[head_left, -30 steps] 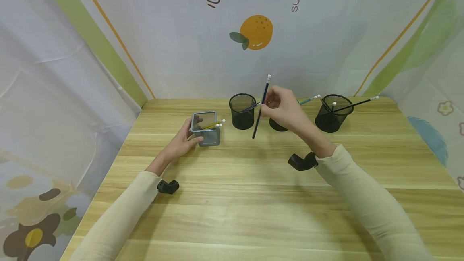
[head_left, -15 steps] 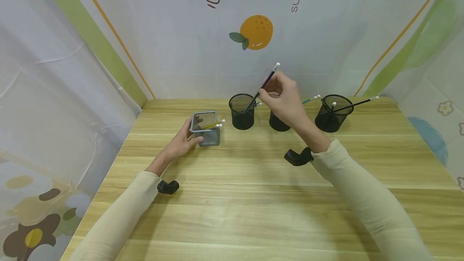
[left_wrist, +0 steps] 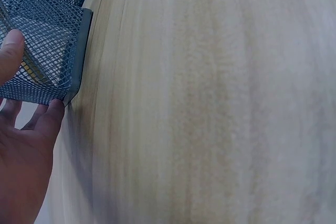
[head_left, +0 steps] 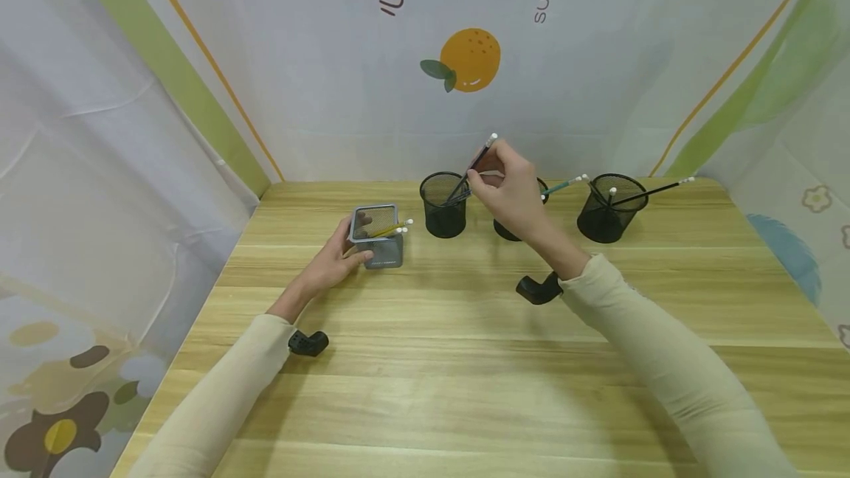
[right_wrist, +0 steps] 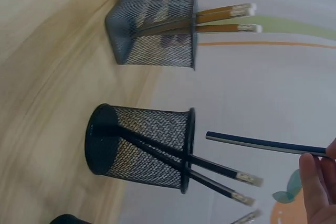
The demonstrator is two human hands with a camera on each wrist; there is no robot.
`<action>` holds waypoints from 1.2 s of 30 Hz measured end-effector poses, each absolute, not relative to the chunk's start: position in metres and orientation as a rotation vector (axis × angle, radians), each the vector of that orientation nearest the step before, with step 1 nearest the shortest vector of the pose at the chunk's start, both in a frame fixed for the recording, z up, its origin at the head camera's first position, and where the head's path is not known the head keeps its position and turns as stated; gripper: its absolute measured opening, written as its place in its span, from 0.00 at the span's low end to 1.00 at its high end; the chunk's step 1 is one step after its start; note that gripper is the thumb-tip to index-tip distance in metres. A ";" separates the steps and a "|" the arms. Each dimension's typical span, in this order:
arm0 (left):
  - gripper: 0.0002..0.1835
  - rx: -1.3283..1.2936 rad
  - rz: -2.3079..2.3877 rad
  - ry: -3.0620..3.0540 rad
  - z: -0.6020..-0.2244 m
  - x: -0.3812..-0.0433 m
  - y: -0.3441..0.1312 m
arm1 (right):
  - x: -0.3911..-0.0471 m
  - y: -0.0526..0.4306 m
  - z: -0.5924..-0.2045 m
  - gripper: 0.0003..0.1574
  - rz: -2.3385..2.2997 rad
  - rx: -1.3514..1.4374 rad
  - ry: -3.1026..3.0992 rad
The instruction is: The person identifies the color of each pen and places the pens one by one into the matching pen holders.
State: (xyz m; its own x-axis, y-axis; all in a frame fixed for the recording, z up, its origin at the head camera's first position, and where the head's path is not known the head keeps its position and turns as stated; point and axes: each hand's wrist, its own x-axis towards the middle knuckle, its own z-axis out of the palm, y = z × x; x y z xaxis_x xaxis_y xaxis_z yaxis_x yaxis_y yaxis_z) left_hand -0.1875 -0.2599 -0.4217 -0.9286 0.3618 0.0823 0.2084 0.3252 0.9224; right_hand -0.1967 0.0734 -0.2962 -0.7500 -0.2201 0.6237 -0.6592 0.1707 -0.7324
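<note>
My left hand (head_left: 330, 260) grips a square grey mesh pencil holder (head_left: 385, 254), thumb on one side and fingers on others. Several yellow pencils (right_wrist: 226, 17) with white erasers lean in it. Between thumb and fingers, my right hand (head_left: 510, 189) pinches a dark pencil (head_left: 481, 153), eraser end up and slanted. Its lower end points at the mouth of a round black mesh cup (head_left: 445, 221); in the right wrist view that end stands just outside the rim. Two dark pencils (right_wrist: 220, 169) with white erasers lean inside this cup.
Right of that cup, a second round black cup (head_left: 508, 230) holds a teal pencil (head_left: 563, 185), partly hidden behind my right hand. Farther right, another black cup (head_left: 600, 223) holds dark pencils. All stand near the wooden table's (head_left: 425, 389) back edge, before a printed curtain (head_left: 332, 80).
My right hand has raised the dark pencil from in front of the cups and tilted it over the left round cup, then shifted slightly left. My left hand has stayed still.
</note>
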 end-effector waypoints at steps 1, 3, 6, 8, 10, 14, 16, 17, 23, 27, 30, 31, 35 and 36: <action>0.39 0.529 1.667 2.443 -0.422 -0.188 -0.260 | -0.200 0.073 -0.301 0.07 1.596 0.833 -2.079; 0.39 0.532 1.663 2.447 -0.422 -0.188 -0.259 | -0.209 0.072 -0.311 0.07 1.571 0.849 -2.073; 0.39 0.538 1.658 2.454 -0.422 -0.188 -0.259 | -0.217 0.071 -0.321 0.09 1.545 0.870 -2.080; 0.39 0.539 1.657 2.455 -0.422 -0.188 -0.259 | -0.218 0.070 -0.325 0.09 1.536 0.882 -2.089; 0.39 0.536 1.657 2.454 -0.422 -0.188 -0.258 | -0.219 0.069 -0.327 0.09 1.524 0.890 -2.101; 0.39 0.525 1.659 2.451 -0.422 -0.187 -0.258 | -0.221 0.067 -0.331 0.08 1.447 0.916 -2.134; 0.39 0.525 1.663 2.449 -0.421 -0.187 -0.258 | -0.222 0.066 -0.332 0.08 1.384 0.928 -2.161; 0.39 0.525 1.664 2.449 -0.421 -0.186 -0.258 | -0.222 0.066 -0.333 0.08 1.349 0.932 -2.175; 0.39 0.528 1.662 2.457 -0.422 -0.187 -0.258 | -0.221 0.064 -0.336 0.09 1.245 0.950 -2.251; 0.39 0.530 1.661 2.460 -0.423 -0.187 -0.258 | -0.220 0.065 -0.336 0.08 1.246 0.954 -2.281; 0.39 0.527 1.661 2.458 -0.423 -0.187 -0.258 | -0.218 0.067 -0.336 0.09 1.250 0.954 -2.295; 0.39 0.527 1.661 2.457 -0.423 -0.187 -0.258 | -0.218 0.067 -0.336 0.09 1.245 0.953 -2.301; 0.39 0.532 1.664 2.455 -0.423 -0.187 -0.259 | -0.217 0.069 -0.334 0.10 1.262 0.958 -2.309; 0.39 0.535 1.663 2.456 -0.423 -0.187 -0.259 | -0.217 0.069 -0.334 0.10 1.267 0.959 -2.312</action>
State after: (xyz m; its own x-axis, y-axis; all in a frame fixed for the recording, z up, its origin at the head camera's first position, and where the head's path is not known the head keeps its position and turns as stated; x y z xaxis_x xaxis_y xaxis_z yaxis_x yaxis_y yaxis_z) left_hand -0.1868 -0.2592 -0.4228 -0.9291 0.3582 0.0917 0.2182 0.3307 0.9182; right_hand -0.2165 0.0688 -0.3344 -0.7170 -0.3983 0.5721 -0.6965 0.3762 -0.6110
